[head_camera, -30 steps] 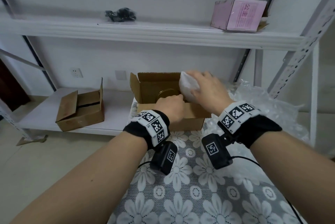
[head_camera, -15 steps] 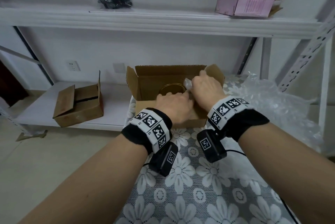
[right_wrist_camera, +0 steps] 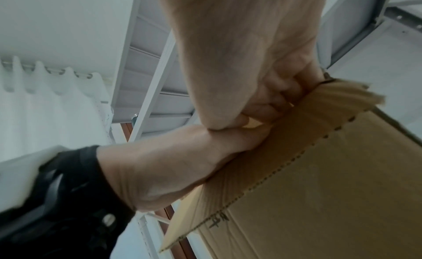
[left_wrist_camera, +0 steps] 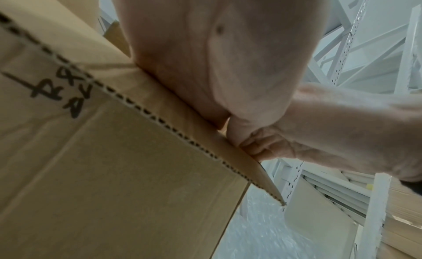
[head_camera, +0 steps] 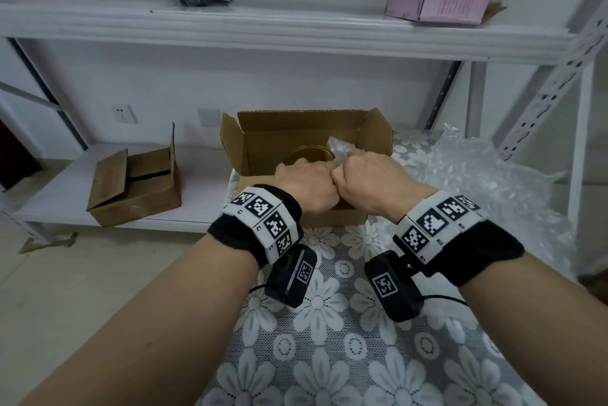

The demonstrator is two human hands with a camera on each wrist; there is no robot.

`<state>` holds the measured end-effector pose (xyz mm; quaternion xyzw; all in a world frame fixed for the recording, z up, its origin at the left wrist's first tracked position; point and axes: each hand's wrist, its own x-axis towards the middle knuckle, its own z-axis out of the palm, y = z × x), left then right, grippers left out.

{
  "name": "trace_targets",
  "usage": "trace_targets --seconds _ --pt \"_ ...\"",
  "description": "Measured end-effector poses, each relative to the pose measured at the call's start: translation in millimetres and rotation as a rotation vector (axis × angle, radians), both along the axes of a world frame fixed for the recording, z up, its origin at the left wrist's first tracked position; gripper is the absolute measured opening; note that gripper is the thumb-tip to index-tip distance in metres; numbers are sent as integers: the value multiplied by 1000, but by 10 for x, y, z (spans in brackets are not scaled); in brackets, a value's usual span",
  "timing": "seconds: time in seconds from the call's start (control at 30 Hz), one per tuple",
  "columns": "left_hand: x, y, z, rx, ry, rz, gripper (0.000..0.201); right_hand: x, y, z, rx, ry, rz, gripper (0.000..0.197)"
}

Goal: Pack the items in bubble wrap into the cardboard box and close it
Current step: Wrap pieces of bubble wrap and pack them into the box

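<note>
Two risks: snagging the near flap of the open brown cardboard box (head_camera: 297, 132), or crushing the wrapped piece. Left hand (head_camera: 304, 183) curled over that flap, round gold tin at its 12 o'clock. Right hand (head_camera: 370, 180) curled beside it, clear bubble-wrap bundle (head_camera: 342, 146) at its 11 o'clock; grip unclear.

the cardboard box (head_camera: 296, 129) stands open-topped, far and side flaps upright; both hands, left hand (head_camera: 304, 185) and right hand (head_camera: 368, 183), block its near edge. loose bubble wrap (head_camera: 493, 182) crowds the desk (head_camera: 329, 356) to the right. the upper shelf (head_camera: 263, 27) limits headroom above; the desk's near part lies free.
</note>
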<state>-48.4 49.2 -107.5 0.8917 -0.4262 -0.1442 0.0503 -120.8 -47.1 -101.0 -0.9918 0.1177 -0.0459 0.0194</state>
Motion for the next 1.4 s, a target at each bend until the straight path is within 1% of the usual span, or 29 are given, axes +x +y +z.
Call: trace_targets --seconds 0.1,0.17,0.23,0.3,0.33,0.4,0.47,0.5,0.63,0.7,0.77,0.83,0.9,1.0,1.1,1.13,1.2,1.27,1.33,1.4 --pt "25 9 3 -7 10 0 57 34 11 94 -16 176 -41 37" --pt "24 24 5 -20 8 3 56 62 25 148 -4 277 -20 42" --pt "19 37 2 -36 7 13 54 68 26 168 33 308 -11 43" --pt "8 44 0 -46 5 19 51 33 45 133 20 264 -3 41" --pt "-4 46 -7 -44 -4 15 49 3 66 84 -27 207 3 39" --pt "-20 45 -44 -44 -50 2 49 -59 98 -49 -169 19 15 35" --pt "-27 57 -86 -76 -96 -6 53 -111 128 -137 -203 -113 -18 35" --pt "-27 63 -105 -103 -108 -3 55 -124 134 -168 -193 -134 -25 37" --pt "-91 97 -119 -143 -117 3 52 -149 72 -225 -77 -95 -54 48" --pt "-122 111 -132 -144 -127 -2 49 -152 8 -233 -40 -71 -64 49" --pt "-126 120 -123 -149 -99 -3 45 -156 -27 -241 -14 -56 -71 49" --pt "-125 128 -81 -172 -65 8 35 -188 -20 -238 6 -76 -77 47" --pt "-161 144 -47 -245 -50 10 24 -260 17 -237 23 -133 -58 46" --pt "-251 155 -72 -351 -17 1 30 -394 65 -230 79 -224 5 47" --pt "-408 174 -67 -496 28 -5 30 -547 75 -241 173 -303 56 38" --pt "-461 177 -52 -570 19 -11 27 -597 70 -251 209 -341 58 37" --pt "-585 191 -12 -719 -33 -9 19 -725 62 -282 231 -427 35 41" --pt "-694 203 4 -787 -69 -3 9 -867 59 -340 220 -485 -6 41" --pt "-762 206 -23 -796 -67 3 6 -977 28 -442 213 -465 -47 42" --pt "-850 202 -88 -774 -76 1 10 -1101 -16 -564 210 -355 -116 47"
